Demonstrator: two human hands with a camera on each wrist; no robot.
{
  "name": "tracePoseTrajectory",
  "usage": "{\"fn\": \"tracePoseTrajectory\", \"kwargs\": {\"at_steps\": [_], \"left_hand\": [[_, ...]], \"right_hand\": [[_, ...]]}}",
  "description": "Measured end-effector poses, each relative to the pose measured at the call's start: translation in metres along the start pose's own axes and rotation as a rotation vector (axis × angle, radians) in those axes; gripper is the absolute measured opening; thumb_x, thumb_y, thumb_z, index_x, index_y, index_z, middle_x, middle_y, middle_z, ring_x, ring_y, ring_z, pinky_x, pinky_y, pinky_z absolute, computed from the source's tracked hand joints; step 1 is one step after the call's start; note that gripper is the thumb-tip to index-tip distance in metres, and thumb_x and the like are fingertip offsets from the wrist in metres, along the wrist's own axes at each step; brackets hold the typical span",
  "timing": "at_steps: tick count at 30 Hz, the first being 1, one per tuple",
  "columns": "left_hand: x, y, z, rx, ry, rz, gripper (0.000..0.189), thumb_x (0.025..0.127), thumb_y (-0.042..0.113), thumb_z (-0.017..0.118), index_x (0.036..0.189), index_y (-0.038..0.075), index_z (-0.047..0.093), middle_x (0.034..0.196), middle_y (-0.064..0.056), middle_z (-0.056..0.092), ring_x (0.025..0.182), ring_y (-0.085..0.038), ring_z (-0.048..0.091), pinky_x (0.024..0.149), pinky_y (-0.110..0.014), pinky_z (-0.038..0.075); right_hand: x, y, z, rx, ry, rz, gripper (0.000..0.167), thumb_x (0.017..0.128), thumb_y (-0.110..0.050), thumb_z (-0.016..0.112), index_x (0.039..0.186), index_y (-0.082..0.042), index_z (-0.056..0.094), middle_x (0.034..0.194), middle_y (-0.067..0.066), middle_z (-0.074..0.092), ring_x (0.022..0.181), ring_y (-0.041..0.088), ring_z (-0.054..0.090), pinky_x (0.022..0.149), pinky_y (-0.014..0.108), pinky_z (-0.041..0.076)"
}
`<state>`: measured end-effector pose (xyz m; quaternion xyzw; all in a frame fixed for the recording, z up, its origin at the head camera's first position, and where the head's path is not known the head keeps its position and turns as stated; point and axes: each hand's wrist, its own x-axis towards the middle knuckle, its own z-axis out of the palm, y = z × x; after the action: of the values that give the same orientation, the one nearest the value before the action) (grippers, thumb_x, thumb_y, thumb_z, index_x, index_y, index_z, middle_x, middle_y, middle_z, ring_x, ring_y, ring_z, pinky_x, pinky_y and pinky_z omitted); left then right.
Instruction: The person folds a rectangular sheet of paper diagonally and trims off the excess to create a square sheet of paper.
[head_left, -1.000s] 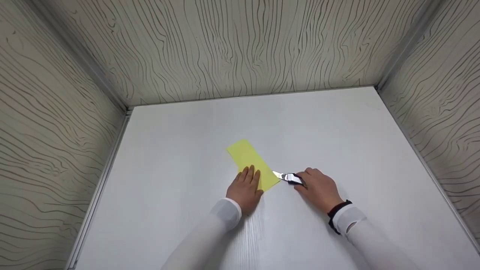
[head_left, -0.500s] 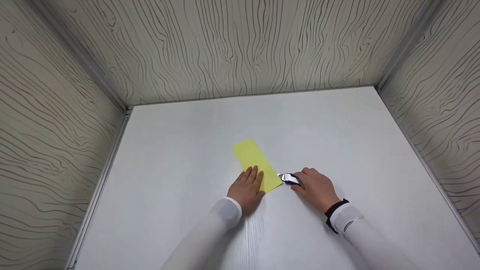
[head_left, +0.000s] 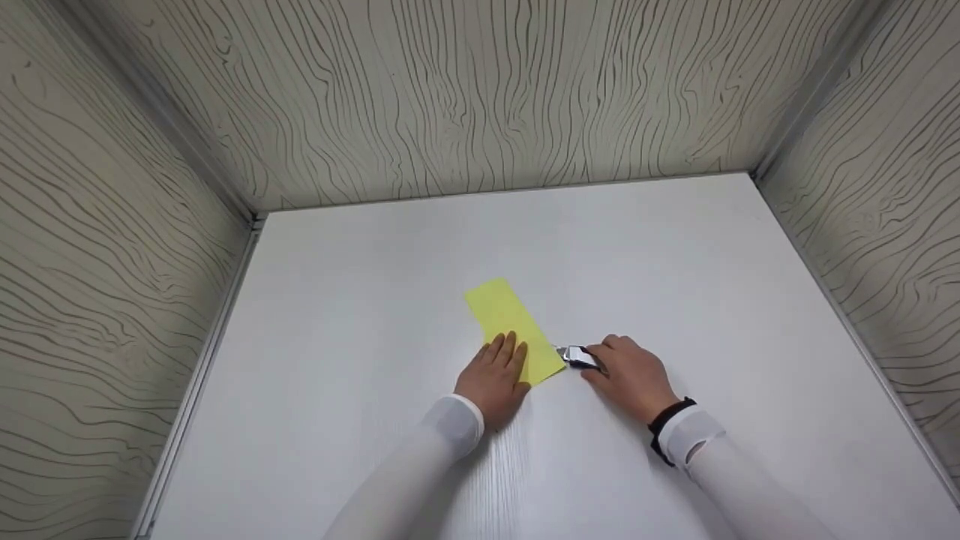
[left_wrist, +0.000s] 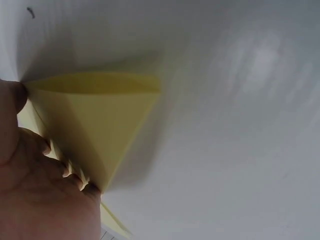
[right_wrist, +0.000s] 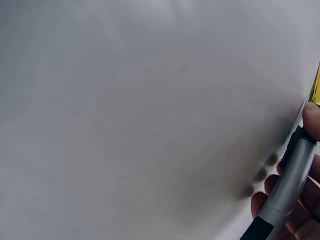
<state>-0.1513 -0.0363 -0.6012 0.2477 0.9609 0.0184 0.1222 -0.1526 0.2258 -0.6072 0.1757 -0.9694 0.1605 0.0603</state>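
Note:
A folded yellow paper (head_left: 504,309) lies slanted on the white table. My left hand (head_left: 491,384) rests on its lower left part with fingers extended. In the left wrist view, the folded paper (left_wrist: 112,117) gapes at its near edge, its two layers standing apart beside my thumb. My right hand (head_left: 634,381) grips a box cutter (head_left: 583,358) by its handle, just right of the sheet. Most of the blade is hidden at the paper's right edge, where it goes in by the fold. The right wrist view shows fingers wrapped about the grey and black handle (right_wrist: 289,185).
The white tabletop (head_left: 360,300) spreads around both hands. Wood-patterned panels stand behind it and at both sides, the back panel (head_left: 480,97) meeting the far edge. Metal rails (head_left: 202,360) run along the table's sides.
The paper and my left hand have shifted slightly right. My right hand has moved a little left, and the blade that showed beside the paper is now mostly hidden by it.

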Motion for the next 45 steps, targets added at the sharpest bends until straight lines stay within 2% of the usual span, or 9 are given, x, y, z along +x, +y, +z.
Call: {"fn": "tracePoseTrajectory", "kwargs": {"at_steps": [13,23,30,33,36,40,45], "left_hand": [[-0.0017,0.0016,-0.004,0.014,0.01,0.0,0.064,0.109,0.043,0.04,0.163,0.01,0.026,0.169,-0.011,0.021,0.155,-0.028,0.018,0.124,-0.04,0.018],[-0.0001,-0.0002,0.0019,0.022,0.026,0.005,0.065,0.109,0.044,0.04,0.163,0.012,0.027,0.169,-0.01,0.022,0.155,-0.027,0.019,0.124,-0.039,0.018],[0.0017,-0.0013,0.0037,0.001,0.014,0.001,0.065,0.109,0.046,0.038,0.164,0.014,0.025,0.17,-0.008,0.019,0.156,-0.025,0.016,0.125,-0.038,0.016],[0.0027,-0.001,0.0011,-0.032,0.031,-0.004,0.063,0.109,0.045,0.04,0.163,0.013,0.03,0.169,-0.008,0.024,0.155,-0.026,0.02,0.124,-0.04,0.019],[0.0041,-0.0012,-0.0017,-0.024,0.057,-0.008,0.06,0.109,0.043,0.043,0.16,0.014,0.036,0.167,-0.008,0.029,0.153,-0.027,0.026,0.122,-0.041,0.025],[0.0063,-0.0035,-0.0008,0.023,0.087,-0.015,0.057,0.108,0.042,0.047,0.158,0.017,0.042,0.166,-0.013,0.029,0.152,-0.029,0.028,0.122,-0.042,0.027],[0.0072,-0.0071,0.0018,-0.036,0.084,-0.022,0.059,0.107,0.043,0.049,0.16,0.018,0.039,0.166,-0.02,0.025,0.154,-0.032,0.021,0.124,-0.041,0.02]], "right_hand": [[-0.0006,0.0024,-0.0001,0.002,0.016,0.012,0.031,0.084,-0.029,0.086,0.106,-0.011,0.075,0.083,-0.005,0.056,0.073,0.014,0.048,0.059,0.03,0.044],[0.0022,0.0018,-0.0017,0.001,-0.001,0.061,0.03,0.085,-0.029,0.085,0.106,-0.01,0.075,0.082,-0.003,0.056,0.073,0.016,0.048,0.059,0.031,0.044],[0.0028,0.0035,-0.0003,0.005,0.007,0.057,0.028,0.086,-0.028,0.084,0.106,-0.01,0.075,0.083,-0.003,0.056,0.074,0.016,0.049,0.06,0.032,0.045],[0.0027,0.003,-0.0006,0.007,0.007,0.059,0.028,0.086,-0.028,0.084,0.106,-0.01,0.075,0.083,-0.003,0.056,0.075,0.016,0.049,0.061,0.032,0.045],[0.0024,0.0018,-0.0005,0.013,-0.002,0.06,0.029,0.087,-0.027,0.084,0.107,-0.01,0.075,0.084,-0.003,0.056,0.075,0.016,0.049,0.062,0.032,0.045],[0.0023,-0.0002,0.0,0.02,-0.018,0.054,0.029,0.087,-0.028,0.083,0.108,-0.01,0.075,0.085,-0.003,0.056,0.076,0.016,0.049,0.063,0.032,0.045],[0.0032,-0.0003,0.0004,0.021,-0.008,0.034,0.03,0.086,-0.027,0.084,0.108,-0.01,0.075,0.085,-0.003,0.057,0.076,0.016,0.049,0.062,0.033,0.045]]}}
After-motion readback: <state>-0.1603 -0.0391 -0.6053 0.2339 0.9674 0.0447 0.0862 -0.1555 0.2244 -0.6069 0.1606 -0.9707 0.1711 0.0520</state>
